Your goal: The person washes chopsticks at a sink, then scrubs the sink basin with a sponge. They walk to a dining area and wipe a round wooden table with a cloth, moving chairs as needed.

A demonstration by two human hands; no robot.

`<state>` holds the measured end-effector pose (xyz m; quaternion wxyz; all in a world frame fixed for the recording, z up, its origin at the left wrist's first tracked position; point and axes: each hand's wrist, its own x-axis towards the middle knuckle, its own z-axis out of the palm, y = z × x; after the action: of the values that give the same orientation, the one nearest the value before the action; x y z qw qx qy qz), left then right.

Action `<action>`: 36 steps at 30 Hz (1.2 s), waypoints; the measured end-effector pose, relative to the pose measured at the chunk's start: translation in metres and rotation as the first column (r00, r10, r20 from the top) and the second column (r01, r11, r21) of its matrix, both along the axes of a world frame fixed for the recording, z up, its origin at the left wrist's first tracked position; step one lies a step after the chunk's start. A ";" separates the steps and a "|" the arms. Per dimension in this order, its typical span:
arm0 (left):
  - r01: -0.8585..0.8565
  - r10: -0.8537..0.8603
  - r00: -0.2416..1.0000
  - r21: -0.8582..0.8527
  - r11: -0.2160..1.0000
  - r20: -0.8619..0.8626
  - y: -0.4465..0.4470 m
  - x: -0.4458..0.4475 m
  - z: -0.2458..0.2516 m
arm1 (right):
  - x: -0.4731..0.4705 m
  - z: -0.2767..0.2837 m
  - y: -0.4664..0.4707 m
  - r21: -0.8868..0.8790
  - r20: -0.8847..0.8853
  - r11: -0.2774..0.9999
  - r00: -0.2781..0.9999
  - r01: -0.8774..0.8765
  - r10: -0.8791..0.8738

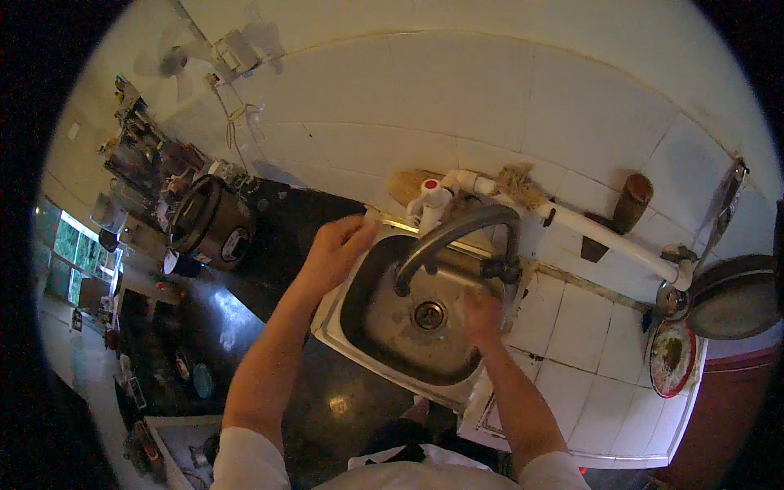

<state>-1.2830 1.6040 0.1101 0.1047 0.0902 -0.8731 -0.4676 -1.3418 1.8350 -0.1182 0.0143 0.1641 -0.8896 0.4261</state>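
A stainless steel sink (398,358) lies before me, its round drain (429,315) showing in the basin floor. My left hand (343,248) hangs over the sink's back left corner with its fingers curled. A small pale patch shows at its fingertips, too unclear to name. My right hand (482,315) is blurred over the right side of the basin, and whether it holds anything does not show. Between the hands, a dark curved faucet (456,223) arches over the basin. Behind it stands a white plastic fitting (430,199) with a red disc on top.
White pipe (612,239) runs along the tiled wall behind the tiled counter (582,324). At the right are a red-rimmed enamel dish (670,358) and a hanging pan (738,297). A large cooker (211,226) stands on the dark counter (288,211) at the left.
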 end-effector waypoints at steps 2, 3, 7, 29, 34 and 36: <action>0.233 -0.229 0.972 0.080 0.969 -0.056 0.006 -0.030 0.023 | -0.017 0.013 -0.001 -0.084 0.214 0.955 0.941 0.284 -0.261; 0.287 -0.284 0.958 0.129 0.949 -0.040 0.011 -0.039 0.030 | -0.025 0.019 -0.004 -0.154 0.258 0.897 0.893 0.414 -0.368; 0.401 -0.421 0.907 0.259 0.878 0.022 0.024 -0.060 0.042 | -0.035 0.032 -0.022 0.194 0.063 0.941 0.953 0.278 -0.295; -0.198 0.272 0.875 -0.218 0.956 0.400 -0.127 0.072 -0.169 | 0.016 -0.110 -0.116 -0.463 0.874 0.802 0.345 0.377 0.343; -0.034 0.133 0.968 -0.418 0.908 0.211 -0.156 0.116 -0.233 | 0.002 -0.192 -0.113 -0.464 0.486 0.886 0.834 -0.005 0.259; 0.018 0.074 0.987 -0.547 0.837 0.146 -0.161 0.117 -0.245 | -0.010 -0.207 -0.111 -0.474 0.422 0.877 0.894 0.078 0.149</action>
<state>-1.1661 1.4431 -0.1346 0.0622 0.1068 -0.9742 -0.1886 -1.3517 1.7239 -0.3254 -0.1580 0.0701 -0.7323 0.6586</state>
